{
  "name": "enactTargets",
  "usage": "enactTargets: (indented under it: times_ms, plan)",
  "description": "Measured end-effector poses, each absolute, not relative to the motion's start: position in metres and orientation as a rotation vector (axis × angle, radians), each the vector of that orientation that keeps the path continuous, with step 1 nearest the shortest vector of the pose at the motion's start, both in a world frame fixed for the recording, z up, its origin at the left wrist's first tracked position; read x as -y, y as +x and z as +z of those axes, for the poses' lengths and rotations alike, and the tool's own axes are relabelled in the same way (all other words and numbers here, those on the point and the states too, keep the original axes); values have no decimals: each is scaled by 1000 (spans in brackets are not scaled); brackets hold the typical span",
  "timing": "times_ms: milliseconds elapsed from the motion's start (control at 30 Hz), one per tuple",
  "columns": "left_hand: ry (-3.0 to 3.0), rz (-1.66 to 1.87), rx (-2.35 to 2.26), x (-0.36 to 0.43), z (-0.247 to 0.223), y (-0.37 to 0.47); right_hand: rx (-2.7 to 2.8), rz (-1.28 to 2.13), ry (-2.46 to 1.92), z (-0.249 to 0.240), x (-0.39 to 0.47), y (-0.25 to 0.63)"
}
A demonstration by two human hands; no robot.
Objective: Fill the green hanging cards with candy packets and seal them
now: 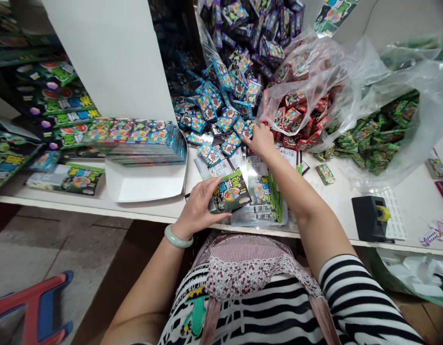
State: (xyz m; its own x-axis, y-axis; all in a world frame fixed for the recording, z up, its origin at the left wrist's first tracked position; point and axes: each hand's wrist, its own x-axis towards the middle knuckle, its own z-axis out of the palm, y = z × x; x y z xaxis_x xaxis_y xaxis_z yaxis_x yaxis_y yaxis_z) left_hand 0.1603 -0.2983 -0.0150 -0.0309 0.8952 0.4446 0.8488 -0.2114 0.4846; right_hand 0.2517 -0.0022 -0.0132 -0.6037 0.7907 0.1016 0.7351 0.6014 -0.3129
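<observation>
My left hand (199,203), with a pale bangle at the wrist, grips a dark printed packet (231,191) by its left side, thumb below and fingers above. Under and beside it lie flat printed packets (262,191) with green edges. My right hand (260,140) reaches forward, fingers curled, to where the loose blue small boxes (228,120) meet the red small boxes (303,117) in a clear plastic bag. What its fingertips pinch, if anything, is hidden.
On the left stands a white open carton (145,184) with a row of stacked printed packs (135,136). Purple boxes (257,28) are heaped at the back. Green boxes (379,134) fill a bag at right. A tape dispenser (372,218) sits near the front edge.
</observation>
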Motion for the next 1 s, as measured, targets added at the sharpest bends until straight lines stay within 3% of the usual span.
enactTargets:
  times_ms: [133,433,500,833,1000]
  plan:
    - [2116,1053,-1962,299,-18,156,2457,461,-1356,-19,-2,233]
    - [2058,1067,-2039,300,-22,145,1661,1731,-1168,-7,18,299]
    - [2061,1056,-2053,297,-24,144,1569,1866,-1069,3,36,332]
    - [2206,1002,-1909,271,-22,167,1893,1563,-812,25,101,414]
    - [2250,973,-1873,271,-17,176,2154,1631,-766,25,108,420]
